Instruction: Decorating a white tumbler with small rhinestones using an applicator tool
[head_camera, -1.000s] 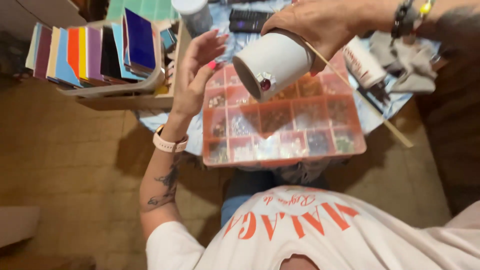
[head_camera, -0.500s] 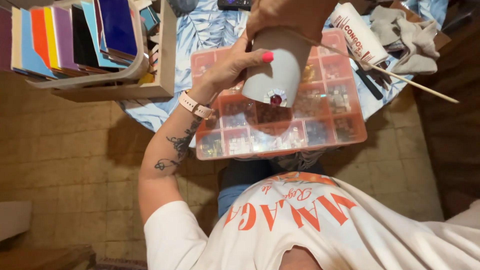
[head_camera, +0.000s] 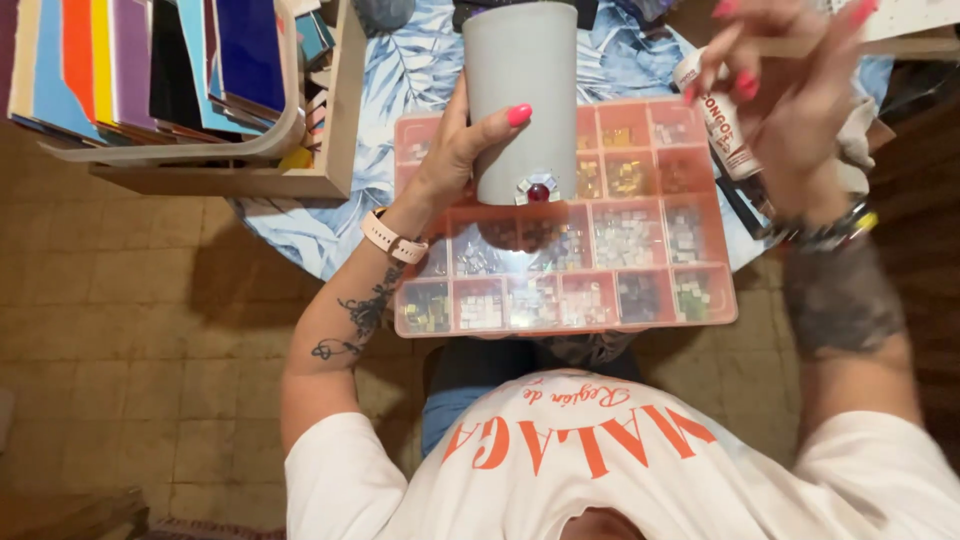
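While our left hand (head_camera: 455, 160) wraps its fingers (head_camera: 500, 122) around the grey cup (head_camera: 520, 100), thumb hidden behind, we hold the cup upright above the sorting box (head_camera: 715, 300). Our right hand (head_camera: 790, 90) hangs higher, fingers loosely curled and pinched on a thin wooden stick (head_camera: 900, 47), just beside a glue tube (head_camera: 715, 115). The clear orange box of small tiles rests at the edge of the leaf-print table (head_camera: 400, 70); a rack of coloured sheets (head_camera: 150, 60) stands to the left. The cup is plain, with a red gem (head_camera: 538, 191) framed by little tiles at its lower rim.
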